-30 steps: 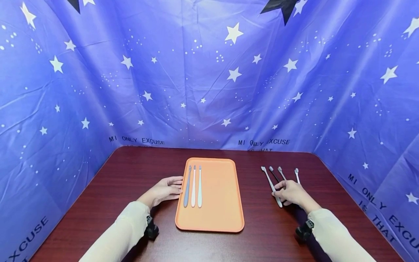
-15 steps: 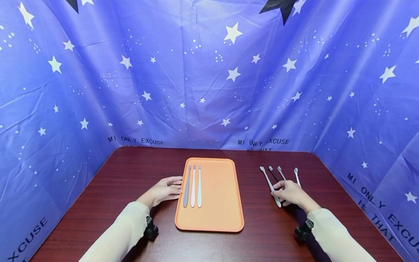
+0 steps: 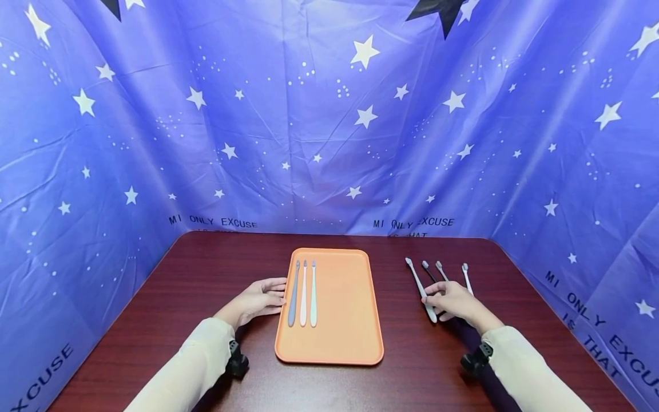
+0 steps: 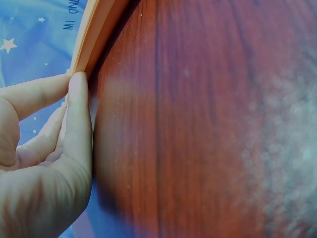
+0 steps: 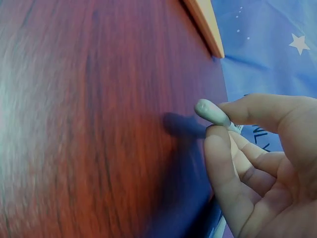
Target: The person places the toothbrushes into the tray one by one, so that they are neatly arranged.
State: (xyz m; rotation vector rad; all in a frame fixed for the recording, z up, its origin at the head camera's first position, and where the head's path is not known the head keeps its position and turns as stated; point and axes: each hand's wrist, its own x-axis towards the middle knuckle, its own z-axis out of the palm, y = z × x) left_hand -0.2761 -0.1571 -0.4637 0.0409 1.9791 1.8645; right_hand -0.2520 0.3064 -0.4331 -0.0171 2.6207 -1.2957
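Note:
In the head view, my right hand (image 3: pixel 455 300) pinches a pale grey-white toothbrush (image 3: pixel 416 277) between thumb and fingertips, near the handle's lower part. The rounded handle end (image 5: pixel 210 111) pokes out past the fingertips in the right wrist view, with its shadow on the table beneath. My left hand (image 3: pixel 257 298) holds the left rim of the orange tray (image 3: pixel 340 363), thumb and finger meeting at the edge in the left wrist view. Three toothbrushes lie side by side in the tray: blue-grey (image 3: pixel 294 297), pink (image 3: pixel 304 297) and mint green (image 3: pixel 313 297).
Beyond the right hand lie a black toothbrush (image 3: pixel 428 269), a grey toothbrush (image 3: pixel 441 270) and a white toothbrush (image 3: pixel 467 276), their handles partly hidden by the hand. Everything rests on a dark red wooden table (image 3: pixel 216 257). A blue star-patterned curtain (image 3: pixel 288 114) surrounds it.
The right hand has moved slightly left and away from the body with the pale toothbrush, apart from the other brushes. The left hand and the tray stay in place.

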